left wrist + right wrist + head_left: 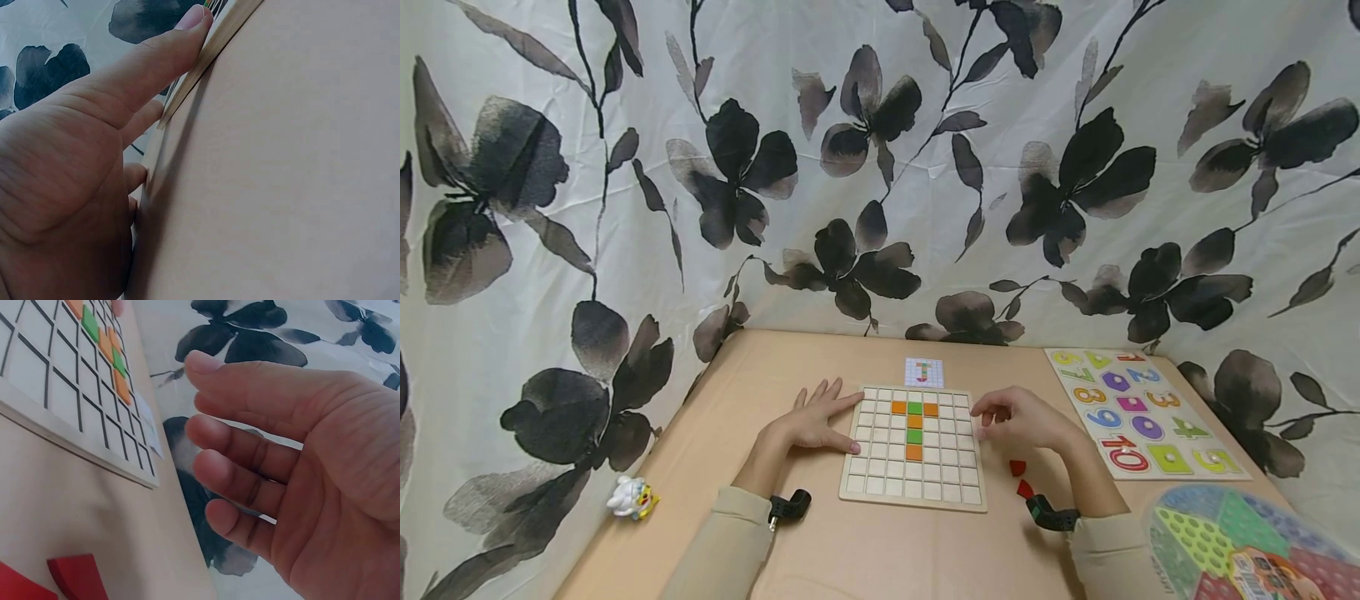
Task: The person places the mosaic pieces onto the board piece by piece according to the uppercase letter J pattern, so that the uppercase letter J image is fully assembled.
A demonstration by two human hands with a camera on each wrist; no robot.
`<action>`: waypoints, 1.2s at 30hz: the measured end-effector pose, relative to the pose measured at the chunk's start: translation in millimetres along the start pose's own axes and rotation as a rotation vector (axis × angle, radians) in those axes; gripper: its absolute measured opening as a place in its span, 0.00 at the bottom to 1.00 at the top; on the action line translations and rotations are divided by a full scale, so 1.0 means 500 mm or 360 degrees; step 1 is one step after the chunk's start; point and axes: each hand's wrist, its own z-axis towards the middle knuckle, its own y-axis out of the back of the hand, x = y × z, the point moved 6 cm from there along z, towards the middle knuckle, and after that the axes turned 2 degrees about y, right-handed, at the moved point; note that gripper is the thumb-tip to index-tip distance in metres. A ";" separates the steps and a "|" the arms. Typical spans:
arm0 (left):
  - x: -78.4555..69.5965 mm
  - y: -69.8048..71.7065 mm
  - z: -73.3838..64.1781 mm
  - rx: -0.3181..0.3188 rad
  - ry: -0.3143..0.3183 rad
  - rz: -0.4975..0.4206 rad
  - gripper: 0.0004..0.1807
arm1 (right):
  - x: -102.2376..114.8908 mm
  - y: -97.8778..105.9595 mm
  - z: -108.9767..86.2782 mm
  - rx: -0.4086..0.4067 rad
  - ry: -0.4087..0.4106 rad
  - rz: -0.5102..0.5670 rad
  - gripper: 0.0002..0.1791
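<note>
A wooden grid board (pixel 880 486) with pale squares lies on the table; orange and green tiles (pixel 914 422) form a T on it. My left hand (pixel 811 421) spreads its straight fingers along the board's left edge, with thumb and index fingertip at the rim; the left wrist view shows the thumb (pixel 156 62) on the edge. Beside the board's right edge hovers my right hand (pixel 1018 417). In the right wrist view its fingers (pixel 231 472) are loosely bent, and nothing shows between them. Two red pieces (pixel 1017 468) lie on the table below that hand.
A small gridded card (pixel 923 372) with a coloured figure lies behind the board. A number and shape board (pixel 1150 417) is at the right, and a round multicoloured board (pixel 1247 542) at the near right. A small white and yellow toy (pixel 632 497) stands left. Floral cloth (pixel 955 167) hangs behind.
</note>
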 end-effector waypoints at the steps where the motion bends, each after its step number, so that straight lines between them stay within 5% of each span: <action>1: -0.001 0.000 0.000 0.0005 -0.0001 -0.0001 0.59 | 0.000 0.002 -0.002 0.0012 0.0011 0.0006 0.14; 17: -0.001 0.000 0.001 0.0032 0.0077 0.0117 0.56 | -0.041 0.017 -0.035 0.0180 -0.0072 0.0001 0.11; 36: -0.002 0.002 0.001 0.0030 0.0072 0.0109 0.56 | -0.097 -0.011 -0.049 0.0383 -0.0346 0.0156 0.13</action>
